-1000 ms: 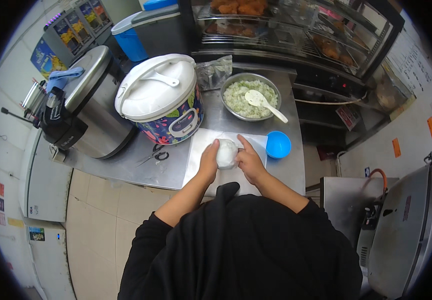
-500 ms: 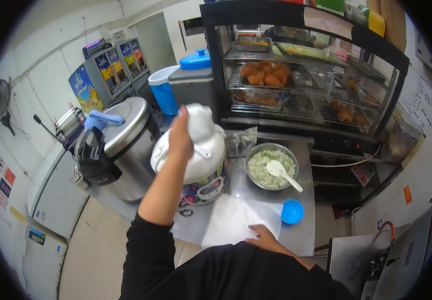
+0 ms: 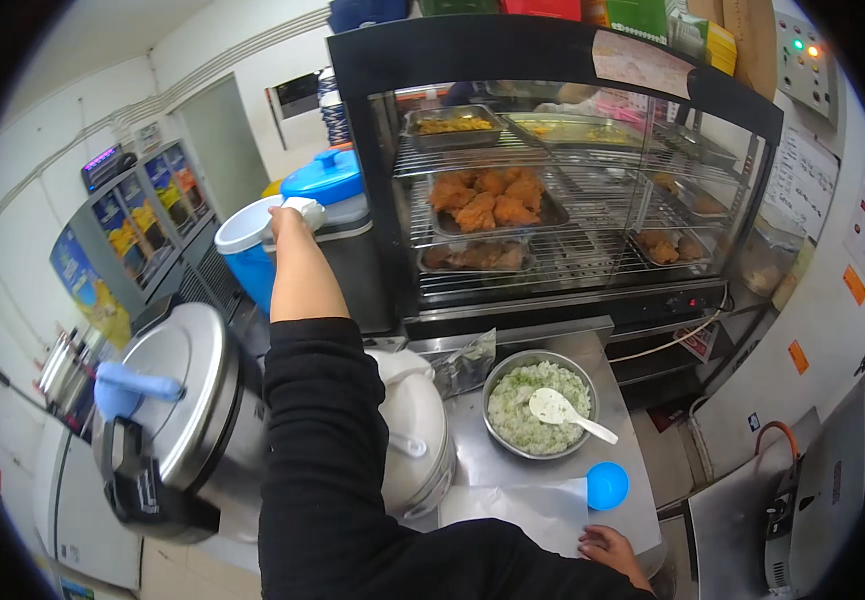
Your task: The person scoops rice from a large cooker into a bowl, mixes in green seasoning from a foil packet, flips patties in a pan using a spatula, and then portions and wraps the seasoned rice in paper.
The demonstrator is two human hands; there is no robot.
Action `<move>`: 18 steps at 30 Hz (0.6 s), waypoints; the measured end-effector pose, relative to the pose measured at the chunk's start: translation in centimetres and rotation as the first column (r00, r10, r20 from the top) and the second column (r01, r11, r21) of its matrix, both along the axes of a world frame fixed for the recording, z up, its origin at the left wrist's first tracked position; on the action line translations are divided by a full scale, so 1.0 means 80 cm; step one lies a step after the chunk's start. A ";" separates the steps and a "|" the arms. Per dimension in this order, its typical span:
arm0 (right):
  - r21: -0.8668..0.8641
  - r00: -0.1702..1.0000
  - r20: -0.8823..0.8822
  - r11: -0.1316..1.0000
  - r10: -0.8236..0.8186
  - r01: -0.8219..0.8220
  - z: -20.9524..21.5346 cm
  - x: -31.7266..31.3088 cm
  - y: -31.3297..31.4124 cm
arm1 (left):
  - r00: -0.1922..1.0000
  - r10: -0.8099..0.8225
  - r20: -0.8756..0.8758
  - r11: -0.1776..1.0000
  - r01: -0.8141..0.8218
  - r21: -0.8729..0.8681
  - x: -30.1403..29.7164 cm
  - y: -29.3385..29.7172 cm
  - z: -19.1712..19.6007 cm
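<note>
My left arm stretches far forward over the white rice cooker [image 3: 415, 425]. My left hand [image 3: 279, 222] is closed on a crumpled white wad [image 3: 307, 211], paper or thin plastic, I cannot tell which. It is above the rim of the blue bin [image 3: 250, 268], just left of a blue lid [image 3: 325, 177]. My right hand [image 3: 613, 552] rests at the right edge of the white sheets [image 3: 518, 510] on the steel table, fingers apart and holding nothing. Near it stands a blue cup [image 3: 608, 486]. A steel bowl [image 3: 491, 428] holds greenish rice with a white rice paddle [image 3: 559, 410] on top.
A glass food warmer [image 3: 393, 250] with trays of fried chicken [image 3: 488, 198] stands behind the table. To the left is a large steel cooker [image 3: 208, 400] with a blue ladle-like utensil [image 3: 138, 388] on its lid. A clear plastic bag [image 3: 468, 362] lies behind the bowl.
My left hand has moved from above the rice cooker forward and left to the blue bin, carrying the white wad. My right hand has slid toward the sheets' right edge. The view has shifted.
</note>
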State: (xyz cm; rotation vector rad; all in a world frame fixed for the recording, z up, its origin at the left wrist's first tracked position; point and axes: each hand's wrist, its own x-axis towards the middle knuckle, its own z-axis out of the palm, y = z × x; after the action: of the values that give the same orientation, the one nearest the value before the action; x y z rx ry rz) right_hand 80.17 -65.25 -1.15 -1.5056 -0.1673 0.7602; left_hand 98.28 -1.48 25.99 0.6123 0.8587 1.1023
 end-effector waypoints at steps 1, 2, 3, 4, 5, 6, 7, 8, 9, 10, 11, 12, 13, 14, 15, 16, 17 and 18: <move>-0.032 0.995 -0.040 0.996 -0.087 0.085 0.006 -0.006 -0.008 | 0.994 0.030 -0.100 0.995 -0.039 -0.094 0.016 -0.003 0.001; -0.063 0.983 -0.075 0.985 -0.167 0.162 0.009 -0.012 -0.015 | 0.988 0.033 -0.154 0.990 -0.054 -0.134 0.029 -0.001 0.003; -0.068 0.981 -0.075 0.982 -0.180 0.175 0.010 -0.017 -0.020 | 0.984 0.034 -0.176 0.990 -0.058 -0.131 0.039 0.001 0.000; -0.057 0.978 -0.058 0.979 -0.199 0.196 0.010 -0.022 -0.024 | 0.979 0.034 -0.199 0.991 -0.059 -0.121 0.052 0.002 -0.002; -0.050 0.974 -0.049 0.975 -0.219 0.217 0.012 -0.028 -0.023 | 0.973 0.042 -0.226 0.993 -0.066 -0.100 0.062 0.002 -0.011; -0.058 0.971 -0.058 0.972 -0.233 0.230 0.015 -0.030 -0.021 | 0.966 0.052 -0.254 0.995 -0.072 -0.070 0.073 0.003 -0.014; -0.078 0.966 -0.041 0.965 -0.255 0.252 0.017 -0.030 -0.020 | 0.959 0.062 -0.277 0.997 -0.074 -0.033 0.083 0.004 -0.018; -0.100 0.960 -0.025 0.957 -0.277 0.274 0.020 -0.029 -0.018 | 0.953 0.067 -0.294 0.998 -0.070 0.001 0.090 0.007 -0.020; -0.114 0.953 -0.044 0.950 -0.299 0.292 0.024 -0.029 -0.016 | 0.949 0.050 -0.311 0.999 -0.043 0.029 0.097 0.010 -0.025; -0.121 0.956 -0.005 0.949 -0.293 0.291 0.026 -0.025 -0.014 | 0.945 0.034 -0.325 0.998 -0.014 0.062 0.103 0.017 -0.028; -0.131 0.957 0.027 0.949 -0.287 0.288 0.028 -0.023 -0.015 | 0.949 -0.014 -0.315 0.995 0.045 0.091 0.106 0.031 -0.031; -0.123 0.956 0.037 0.949 -0.290 0.292 0.034 -0.019 -0.014 | 0.949 -0.057 -0.309 0.988 0.097 0.116 0.103 0.048 -0.029; -0.112 0.952 0.043 0.945 -0.304 0.307 0.036 -0.013 -0.013 | 0.950 -0.112 -0.291 0.977 0.158 0.140 0.101 0.058 -0.027; -0.212 0.944 0.154 0.923 -0.292 0.320 0.035 -0.014 -0.018 | 0.949 -0.145 -0.281 0.968 0.195 0.158 0.085 0.068 -0.023; -0.241 0.897 0.307 0.885 -0.319 0.398 0.039 -0.006 -0.015 | 0.960 -0.125 -0.250 0.963 0.179 0.203 0.069 0.078 -0.014; -0.131 0.820 0.342 0.840 -0.460 0.526 0.025 0.001 -0.026 | 0.970 -0.115 -0.215 0.955 0.168 0.244 0.073 0.064 -0.022; 0.057 0.695 0.389 0.769 -0.605 0.637 0.013 0.015 -0.030 | 0.981 -0.041 -0.188 0.945 0.100 0.312 0.061 0.053 -0.008; 0.048 0.606 0.464 0.702 -0.646 0.711 0.014 0.027 -0.039 | 0.989 0.055 -0.139 0.920 0.004 0.392 0.044 0.028 0.005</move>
State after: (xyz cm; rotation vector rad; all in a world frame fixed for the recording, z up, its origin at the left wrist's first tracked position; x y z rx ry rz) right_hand 82.36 -68.35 -0.05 -1.6938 0.1324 -0.2237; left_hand 101.84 0.78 26.35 1.0301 0.7773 1.2768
